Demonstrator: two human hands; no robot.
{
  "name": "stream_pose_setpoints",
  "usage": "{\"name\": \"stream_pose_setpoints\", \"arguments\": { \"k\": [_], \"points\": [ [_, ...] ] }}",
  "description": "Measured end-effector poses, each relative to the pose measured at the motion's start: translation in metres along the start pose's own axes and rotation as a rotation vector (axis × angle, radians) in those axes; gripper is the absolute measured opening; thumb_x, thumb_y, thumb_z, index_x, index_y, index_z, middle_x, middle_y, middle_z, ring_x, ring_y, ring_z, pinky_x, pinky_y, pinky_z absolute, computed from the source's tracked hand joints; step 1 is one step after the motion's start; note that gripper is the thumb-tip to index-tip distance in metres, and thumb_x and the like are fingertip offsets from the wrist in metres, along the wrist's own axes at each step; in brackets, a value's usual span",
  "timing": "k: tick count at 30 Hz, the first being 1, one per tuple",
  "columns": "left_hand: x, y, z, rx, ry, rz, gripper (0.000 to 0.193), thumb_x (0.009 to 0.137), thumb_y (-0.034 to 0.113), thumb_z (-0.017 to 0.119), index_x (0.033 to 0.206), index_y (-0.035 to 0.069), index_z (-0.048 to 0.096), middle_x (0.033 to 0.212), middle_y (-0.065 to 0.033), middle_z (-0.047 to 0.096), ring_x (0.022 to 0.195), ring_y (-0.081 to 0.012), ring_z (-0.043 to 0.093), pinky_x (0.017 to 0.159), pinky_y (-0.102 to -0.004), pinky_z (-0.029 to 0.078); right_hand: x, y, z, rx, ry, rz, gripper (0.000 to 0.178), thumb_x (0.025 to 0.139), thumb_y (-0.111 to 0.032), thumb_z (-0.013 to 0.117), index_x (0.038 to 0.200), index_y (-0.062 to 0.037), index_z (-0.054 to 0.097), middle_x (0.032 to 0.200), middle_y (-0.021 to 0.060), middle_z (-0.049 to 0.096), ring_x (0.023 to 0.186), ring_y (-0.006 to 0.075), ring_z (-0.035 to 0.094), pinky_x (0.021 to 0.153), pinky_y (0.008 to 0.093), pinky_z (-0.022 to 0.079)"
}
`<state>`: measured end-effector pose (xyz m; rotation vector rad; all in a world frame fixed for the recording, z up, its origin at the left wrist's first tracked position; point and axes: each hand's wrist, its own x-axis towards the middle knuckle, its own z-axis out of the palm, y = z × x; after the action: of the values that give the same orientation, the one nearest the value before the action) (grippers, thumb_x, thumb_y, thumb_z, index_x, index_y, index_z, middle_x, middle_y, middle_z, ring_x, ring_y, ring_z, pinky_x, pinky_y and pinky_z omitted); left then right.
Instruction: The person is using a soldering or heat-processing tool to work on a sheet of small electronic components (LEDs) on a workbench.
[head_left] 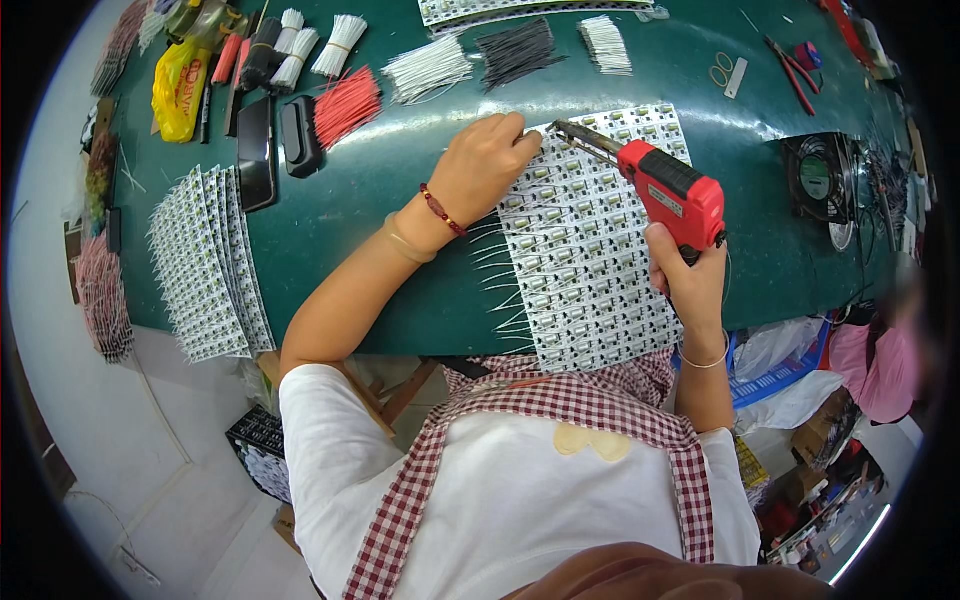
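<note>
A panel of white circuit boards (600,260) lies before me on the green table, thin white wires (508,290) sticking out along its left edge. My right hand (690,280) is wrapped round the handle of a red and black soldering gun (672,195). The gun's tip points left and reaches the panel's upper left corner, beside the fingertips of my left hand (487,158). Those left fingers are closed in a pinch at that corner; whatever is between them is too small to make out. Whether the tip touches the board, I cannot tell.
Stacked circuit panels (205,265) lie at the left, near a phone (257,150) and a black case (300,135). Bundles of red wires (347,105), white wires (428,70) and black wires (518,52) line the back. Red-handled pliers (795,78) and a black fan (820,178) are right.
</note>
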<state>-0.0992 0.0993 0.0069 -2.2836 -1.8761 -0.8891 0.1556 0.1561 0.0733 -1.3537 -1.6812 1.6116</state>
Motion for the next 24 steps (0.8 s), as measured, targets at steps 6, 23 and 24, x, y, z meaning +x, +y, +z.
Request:
{"name": "stream_pose_setpoints", "arguments": {
  "k": [6, 23, 24],
  "points": [
    [0.002, 0.000, -0.002, 0.018, -0.043, 0.001, 0.020, 0.074, 0.001, 0.060, 0.093, 0.003, 0.063, 0.074, -0.0086, 0.048, 0.068, -0.0241, 0.055, 0.060, -0.0351, 0.046, 0.003, 0.005, 0.002, -0.059, -0.029, -0.041, 0.022, 0.082, -0.021, 0.073, 0.079, -0.0016, 0.064, 0.059, -0.0036, 0.055, 0.046, 0.0028, 0.046, 0.041, 0.0212, 0.036],
    [0.006, 0.005, -0.003, 0.031, -0.050, -0.022, 0.025, 0.071, -0.001, 0.061, 0.095, 0.004, 0.064, 0.073, -0.0082, 0.048, 0.067, -0.0245, 0.056, 0.057, -0.0350, 0.047, 0.003, 0.003, -0.003, 0.043, -0.005, 0.016, 0.022, 0.081, -0.019, 0.074, 0.083, -0.0016, 0.062, 0.058, -0.0022, 0.054, 0.044, 0.0040, 0.048, 0.041, 0.0203, 0.037],
    [0.005, 0.004, -0.002, 0.032, -0.052, -0.024, 0.025, 0.071, -0.001, 0.061, 0.095, 0.004, 0.064, 0.073, -0.0082, 0.048, 0.067, -0.0245, 0.056, 0.057, -0.0350, 0.047, 0.004, 0.005, -0.002, 0.009, -0.014, 0.031, 0.022, 0.081, -0.020, 0.075, 0.082, -0.0013, 0.062, 0.058, -0.0021, 0.054, 0.044, 0.0039, 0.048, 0.041, 0.0204, 0.037]
  ]
}}
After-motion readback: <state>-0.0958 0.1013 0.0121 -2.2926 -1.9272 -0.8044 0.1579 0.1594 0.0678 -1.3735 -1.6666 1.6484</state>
